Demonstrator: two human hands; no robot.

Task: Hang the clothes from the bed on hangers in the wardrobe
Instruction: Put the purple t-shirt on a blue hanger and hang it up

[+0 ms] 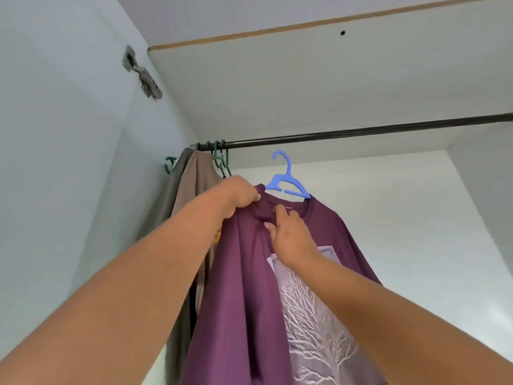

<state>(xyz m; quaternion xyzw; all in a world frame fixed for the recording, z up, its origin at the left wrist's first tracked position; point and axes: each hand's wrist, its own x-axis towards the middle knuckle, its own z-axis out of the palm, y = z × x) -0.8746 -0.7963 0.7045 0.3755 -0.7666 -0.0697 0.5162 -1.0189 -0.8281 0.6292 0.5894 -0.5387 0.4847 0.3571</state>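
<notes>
The maroon cotton T-shirt with a pale tree print (249, 273) sits on a blue plastic hanger (288, 182) whose hook is just below the dark metal wardrobe rail (361, 132), not yet over it; this looks like the hanging step. The left hand (238, 194) grips the shirt's shoulder and the right hand (288, 234) pinches fabric under the collar. Next the hook must lift over the rail, bare toward its right end, while green plastic hangers (220, 157) and a taupe garment (191, 184) crowd the left end.

Both forearms bare, no sleeves; left hand (240, 194), right hand (290, 236) ungloved.
</notes>
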